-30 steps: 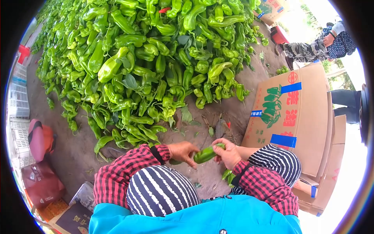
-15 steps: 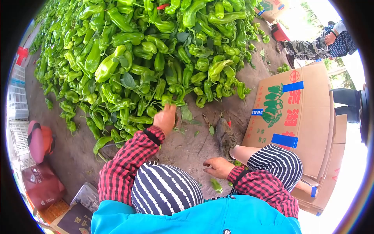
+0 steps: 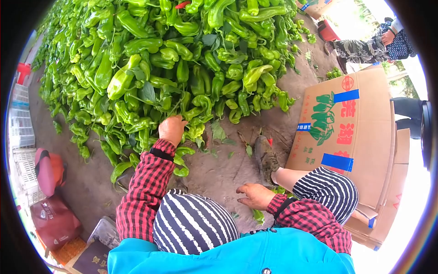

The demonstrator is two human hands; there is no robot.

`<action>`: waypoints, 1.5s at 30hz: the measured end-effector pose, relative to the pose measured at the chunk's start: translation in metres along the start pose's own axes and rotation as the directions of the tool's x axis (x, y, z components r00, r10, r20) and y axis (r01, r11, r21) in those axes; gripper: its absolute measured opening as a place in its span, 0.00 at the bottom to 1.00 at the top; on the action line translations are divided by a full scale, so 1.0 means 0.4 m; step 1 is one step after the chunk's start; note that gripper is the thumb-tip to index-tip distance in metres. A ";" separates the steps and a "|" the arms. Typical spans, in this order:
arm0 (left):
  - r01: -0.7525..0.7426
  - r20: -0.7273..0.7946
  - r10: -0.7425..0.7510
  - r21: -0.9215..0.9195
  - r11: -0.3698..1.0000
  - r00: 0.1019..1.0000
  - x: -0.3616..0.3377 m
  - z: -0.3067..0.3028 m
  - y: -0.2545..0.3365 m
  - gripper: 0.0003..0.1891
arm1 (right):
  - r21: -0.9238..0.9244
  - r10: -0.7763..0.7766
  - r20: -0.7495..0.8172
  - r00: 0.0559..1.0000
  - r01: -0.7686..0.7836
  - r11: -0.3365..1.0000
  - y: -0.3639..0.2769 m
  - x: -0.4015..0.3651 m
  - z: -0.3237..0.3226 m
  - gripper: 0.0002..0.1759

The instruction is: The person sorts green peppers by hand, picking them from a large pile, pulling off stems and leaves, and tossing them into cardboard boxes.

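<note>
At the near edge of a big heap of green peppers point(image 3: 141, 86) is my left hand point(image 3: 173, 129), back up. It touches the peppers there; its fingertips are hidden among them, so a grip cannot be made out. Light green peppers point(image 3: 197, 131) lie just right of it, and more peppers point(image 3: 181, 160) are below, beside my checked sleeve. My right hand point(image 3: 256, 196) hangs low over the ground between my knees, with its fingers apart and nothing in them. A loose green pepper point(image 3: 258, 216) lies just below that hand.
Flattened cardboard boxes point(image 3: 360, 137) with blue tape stand at the right, by my shoe point(image 3: 266, 157). White crates point(image 3: 22, 130), a pink and orange item point(image 3: 48, 171) and a maroon bag point(image 3: 54, 221) are at the left. Another person's hand point(image 3: 388, 37) shows at the upper right.
My left hand has moved left and slightly up along the edge of the heap, uncovering peppers by my sleeve. My right hand is nearly unmoved. The view has shifted slightly.
</note>
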State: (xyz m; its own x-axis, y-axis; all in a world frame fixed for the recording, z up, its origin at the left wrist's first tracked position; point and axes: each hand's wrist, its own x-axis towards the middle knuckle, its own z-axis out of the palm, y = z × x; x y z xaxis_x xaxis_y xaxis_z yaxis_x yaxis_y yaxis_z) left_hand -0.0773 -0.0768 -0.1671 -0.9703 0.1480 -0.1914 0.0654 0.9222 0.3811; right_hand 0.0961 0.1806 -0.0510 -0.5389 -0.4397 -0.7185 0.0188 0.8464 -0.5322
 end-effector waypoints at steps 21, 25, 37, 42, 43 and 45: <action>-0.134 0.392 0.625 -0.767 0.627 0.676 -0.149 0.006 0.148 0.20 | 0.936 0.256 -0.150 0.955 0.221 -0.274 -0.031 0.016 -0.064 0.18; -0.080 -0.041 0.080 -0.010 0.997 0.996 -0.016 0.038 0.081 0.23 | 0.935 0.231 -0.213 0.949 0.267 -0.234 -0.020 0.015 -0.053 0.13; 0.160 0.305 0.058 -0.642 0.750 0.950 -0.027 0.016 0.032 0.18 | 0.981 0.273 -0.057 0.960 0.104 -0.162 -0.014 0.017 -0.066 0.21; 0.178 0.472 0.397 -0.790 0.587 0.787 -0.132 -0.006 0.111 0.16 | 0.957 0.204 -0.187 0.961 0.225 -0.186 -0.033 0.027 -0.056 0.33; 0.047 0.486 0.483 -0.738 0.673 0.728 -0.145 0.018 0.125 0.15 | 0.962 0.237 -0.182 0.954 0.223 -0.158 -0.041 0.021 -0.053 0.35; 0.126 0.499 0.561 -0.810 0.572 0.660 -0.180 0.022 0.181 0.15 | 0.966 0.272 -0.183 0.945 0.224 -0.129 -0.044 0.018 -0.055 0.38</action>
State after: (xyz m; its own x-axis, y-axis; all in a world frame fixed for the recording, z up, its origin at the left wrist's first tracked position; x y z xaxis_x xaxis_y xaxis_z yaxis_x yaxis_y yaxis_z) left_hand -0.0007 -0.0178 -0.1337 -0.4877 0.7935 -0.3640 -0.2735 0.2571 0.9269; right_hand 0.0734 0.1692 -0.0370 -0.6580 -0.1299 -0.7417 0.6901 -0.4981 -0.5250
